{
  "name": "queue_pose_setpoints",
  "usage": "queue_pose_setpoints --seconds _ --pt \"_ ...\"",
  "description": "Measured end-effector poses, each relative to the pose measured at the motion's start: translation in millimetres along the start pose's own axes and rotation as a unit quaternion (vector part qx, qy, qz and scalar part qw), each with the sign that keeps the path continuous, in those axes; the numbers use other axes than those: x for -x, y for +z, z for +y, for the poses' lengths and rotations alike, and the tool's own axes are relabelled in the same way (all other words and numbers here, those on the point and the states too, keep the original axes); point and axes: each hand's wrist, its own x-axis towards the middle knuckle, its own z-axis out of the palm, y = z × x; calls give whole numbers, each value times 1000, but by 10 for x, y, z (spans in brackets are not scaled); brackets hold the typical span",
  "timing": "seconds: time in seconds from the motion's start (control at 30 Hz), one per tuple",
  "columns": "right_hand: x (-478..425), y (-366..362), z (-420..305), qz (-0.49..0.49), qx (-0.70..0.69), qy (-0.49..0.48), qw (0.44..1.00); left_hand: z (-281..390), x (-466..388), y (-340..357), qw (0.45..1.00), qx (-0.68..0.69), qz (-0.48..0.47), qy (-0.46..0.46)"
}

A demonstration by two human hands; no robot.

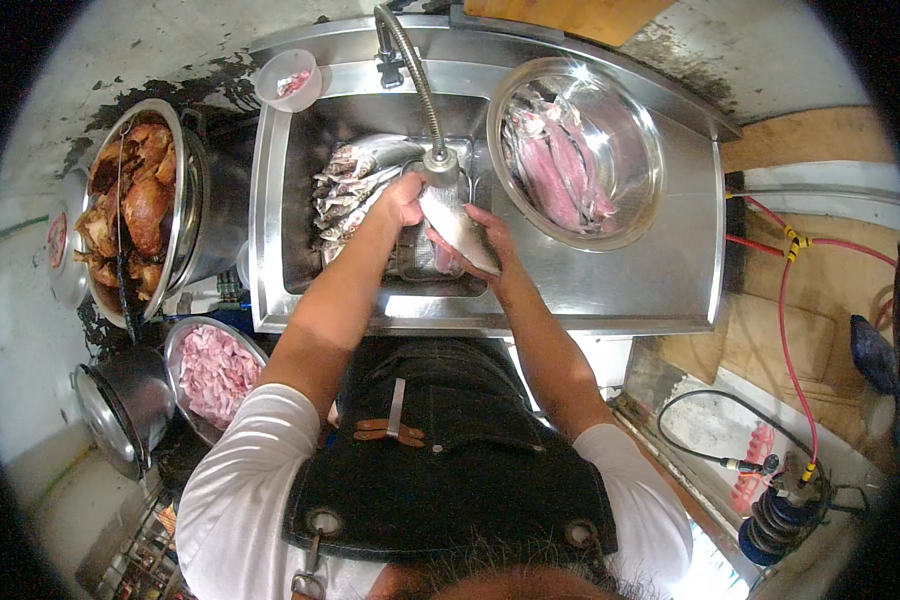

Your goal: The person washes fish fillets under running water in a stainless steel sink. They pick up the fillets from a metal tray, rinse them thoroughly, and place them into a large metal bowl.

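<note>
Over the stainless steel sink [300, 274], a silver-skinned fish [457, 229] is held between my two hands, directly below the spray head [441, 166] of a flexible faucet hose. My left hand [403, 198] grips its upper end beside the spray head. Around the lower end are the fingers of my right hand [496, 244], partly hidden behind the fish. A pile of whole fish [352, 187] lies in the sink's left half, heads mostly to the left. Under my hands, a wire mesh basket [418, 255] is partly covered and has a pinkish piece in it.
On the right drainboard, a steel bowl [634, 172] holds opened pink fish. A plastic tub [267, 82] with red scraps stands at the sink's back left corner. Left are a pan of browned meat [148, 214], a bowl of pale raw meat pieces [217, 371] and a lidded pot [109, 420].
</note>
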Motion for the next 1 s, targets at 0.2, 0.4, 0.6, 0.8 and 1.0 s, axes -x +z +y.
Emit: queue_pose_setpoints --seconds 0.2,0.4,0.6,0.8,1.0 --pt "7 -47 49 30 -21 46 998 -76 -315 -359 1000 8 -4 -2" --pt "14 2 52 43 13 35 998 -41 -373 -540 999 -5 40 1" --pt "105 64 -51 78 17 23 997 -34 -17 -356 956 -148 240 81" --pt "68 58 -94 41 27 45 998 -19 44 -450 941 -193 242 136" --pt "-24 96 -63 111 28 -13 993 -77 45 -457 940 -181 201 208"
